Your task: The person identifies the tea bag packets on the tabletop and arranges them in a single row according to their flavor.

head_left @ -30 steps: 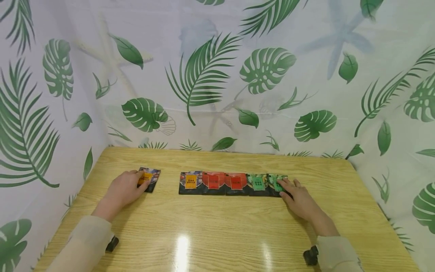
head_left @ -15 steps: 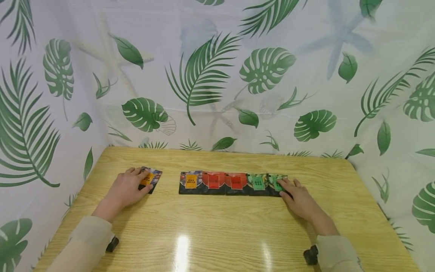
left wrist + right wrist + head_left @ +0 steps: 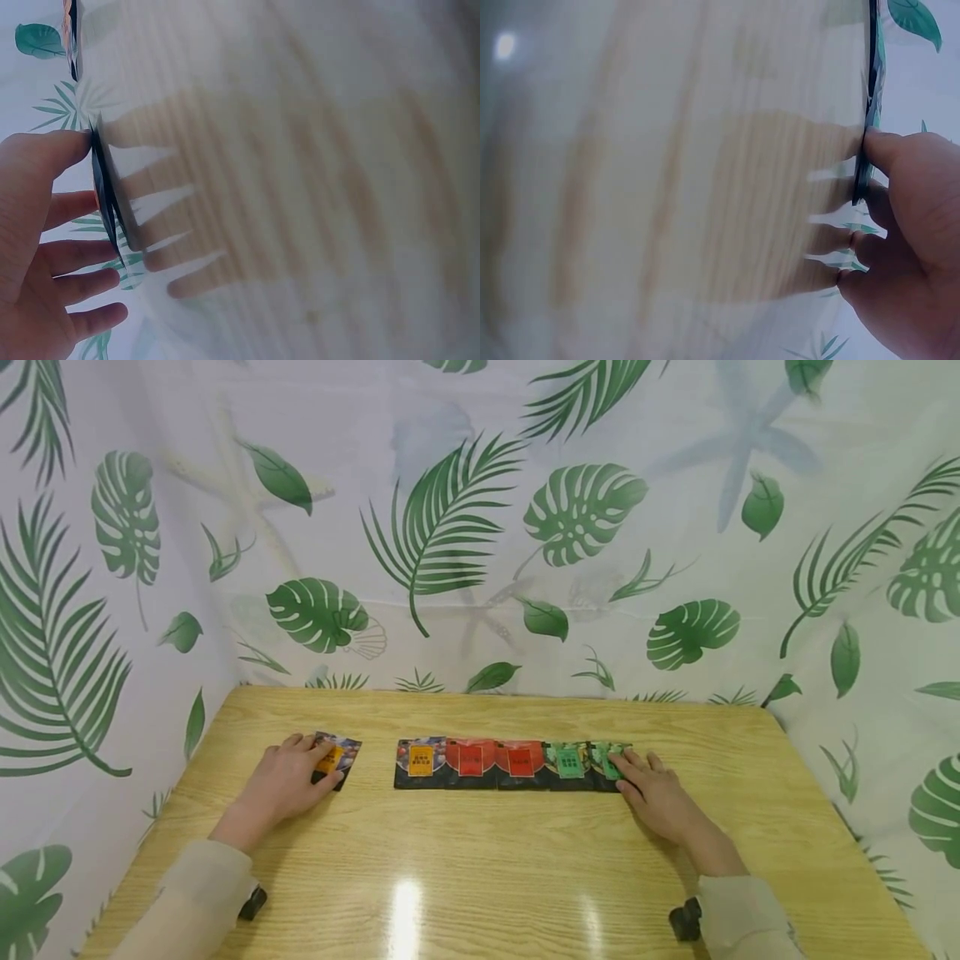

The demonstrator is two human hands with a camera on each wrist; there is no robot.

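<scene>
My left hand (image 3: pixel 281 785) holds a small flat packet (image 3: pixel 347 757) with an orange label and dark base, left of a row of similar packets. In the left wrist view, the thumb meets the near edge of this packet (image 3: pixel 106 191) and the fingers spread beyond it; part of it stands slightly off the table. The row runs from an orange-labelled packet (image 3: pixel 421 763) through two red ones (image 3: pixel 471 763) to two green ones (image 3: pixel 567 763), their sides touching or overlapping. My right hand (image 3: pixel 663 797) rests its fingers on the end green packet (image 3: pixel 604 772), covering its right part.
A glossy wood-grain table (image 3: pixel 480 868) carries everything. A white cloth with green leaf prints (image 3: pixel 450 543) hangs behind it and along both sides. A gap of bare wood separates the held packet from the row. Dark wrist cameras (image 3: pixel 253 903) sit at both cuffs.
My left hand and its orange-labelled packet have shifted slightly to the right and nearer me, narrowing the gap to the row. The right hand and the row stay put.
</scene>
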